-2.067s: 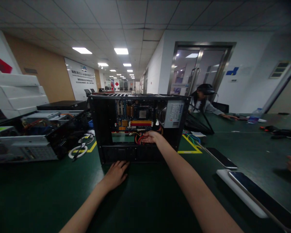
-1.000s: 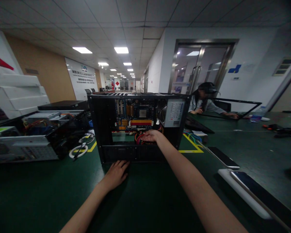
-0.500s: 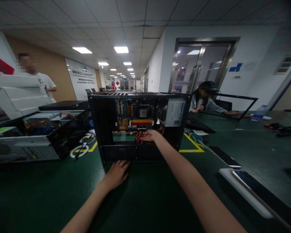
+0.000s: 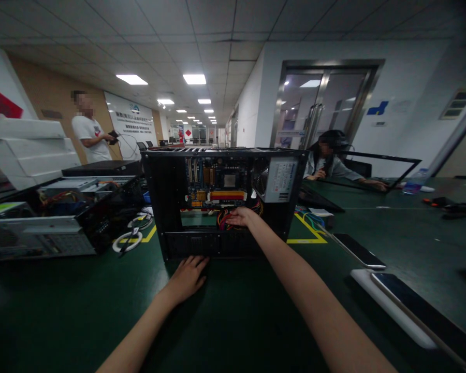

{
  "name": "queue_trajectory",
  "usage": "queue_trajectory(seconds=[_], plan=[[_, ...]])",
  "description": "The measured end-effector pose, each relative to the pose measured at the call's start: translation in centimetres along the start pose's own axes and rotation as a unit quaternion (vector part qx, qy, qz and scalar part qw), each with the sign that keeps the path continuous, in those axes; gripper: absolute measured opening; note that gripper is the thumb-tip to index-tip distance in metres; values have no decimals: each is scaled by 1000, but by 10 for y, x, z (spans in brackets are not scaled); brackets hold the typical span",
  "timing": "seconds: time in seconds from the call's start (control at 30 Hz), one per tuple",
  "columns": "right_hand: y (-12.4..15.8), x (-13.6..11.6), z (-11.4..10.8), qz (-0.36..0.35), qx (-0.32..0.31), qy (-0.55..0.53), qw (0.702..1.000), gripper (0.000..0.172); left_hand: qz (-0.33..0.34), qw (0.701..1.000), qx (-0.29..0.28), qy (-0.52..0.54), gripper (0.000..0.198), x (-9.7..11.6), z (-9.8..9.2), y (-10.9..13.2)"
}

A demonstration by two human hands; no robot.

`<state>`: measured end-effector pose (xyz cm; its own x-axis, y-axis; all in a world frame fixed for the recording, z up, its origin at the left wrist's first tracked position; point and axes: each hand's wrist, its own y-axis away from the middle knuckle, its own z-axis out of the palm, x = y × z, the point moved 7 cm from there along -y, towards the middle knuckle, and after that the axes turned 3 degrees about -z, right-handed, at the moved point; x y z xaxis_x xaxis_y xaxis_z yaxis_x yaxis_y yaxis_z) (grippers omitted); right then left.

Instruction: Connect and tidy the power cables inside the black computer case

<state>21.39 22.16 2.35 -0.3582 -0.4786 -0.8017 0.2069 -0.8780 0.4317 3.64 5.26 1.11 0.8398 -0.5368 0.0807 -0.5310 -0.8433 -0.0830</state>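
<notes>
An open black computer case stands upright in front of me. Inside it are a motherboard and, at the upper right, a power supply with a label. My right hand reaches into the lower part of the case, its fingers closed around a bundle of coloured power cables; some fingertips are hidden among the wires. My left hand lies flat on the green table, fingers spread, their tips at the bottom edge of the case.
To the left lies another opened computer case, with a white coiled cable beside it. Phones lie at right, near a white slab. Across the table a person holds a black frame; another person stands at back left.
My two hands and the case look almost unmoved. The standing person at back left has moved right and now shows a dark object in hand. The black frame across the table has shifted slightly right.
</notes>
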Motion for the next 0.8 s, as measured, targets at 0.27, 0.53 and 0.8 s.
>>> queue_trajectory(seconds=[0.27,0.53,0.8], plan=[[14,0,0,15,44,-24,999,16,-4,1000,0,4,51,-1,1,-1],[10,-1,-1,8,58,-16,998,16,7,1000,8,5,50,-3,3,-1],[13,-4,0,-5,64,-6,998,16,0,1000,3,2,49,-1,2,-1]])
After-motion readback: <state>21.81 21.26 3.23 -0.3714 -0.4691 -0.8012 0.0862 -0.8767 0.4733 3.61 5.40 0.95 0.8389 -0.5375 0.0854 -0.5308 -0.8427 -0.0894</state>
